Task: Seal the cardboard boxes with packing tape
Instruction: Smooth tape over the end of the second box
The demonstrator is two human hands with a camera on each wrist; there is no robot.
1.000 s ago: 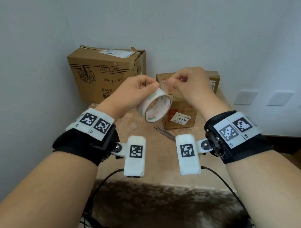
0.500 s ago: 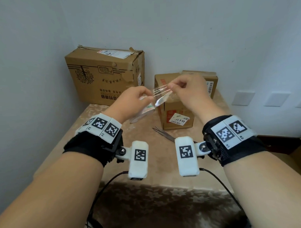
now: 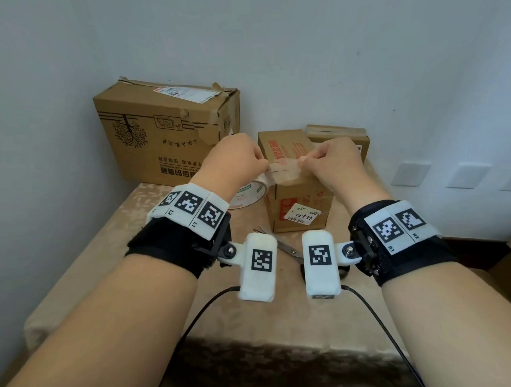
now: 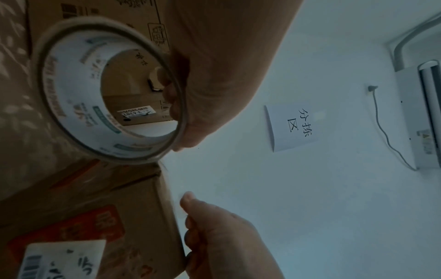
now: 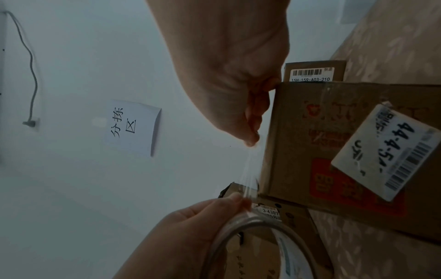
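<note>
My left hand (image 3: 260,164) grips a roll of clear packing tape (image 3: 248,193) with a white printed core, just left of a small cardboard box (image 3: 295,197) bearing a white label. My right hand (image 3: 304,161) pinches the free end of the tape strip (image 3: 285,172). The strip is stretched between the hands over the box's top front edge. In the left wrist view the roll (image 4: 107,90) hangs from my fingers beside the box (image 4: 83,217). The right wrist view shows the strip (image 5: 249,169) close to the box's upper edge (image 5: 334,132); whether it touches is unclear.
A large cardboard box (image 3: 165,138) with a torn top stands at the back left against the wall. A third small box (image 3: 337,135) sits behind the labelled one. Scissors (image 3: 288,248) lie on the beige table (image 3: 128,226) in front of the box.
Both hands came down from in front of the boxes to the small box's top. The tape end was peeled free and pulled out into a short strip.
</note>
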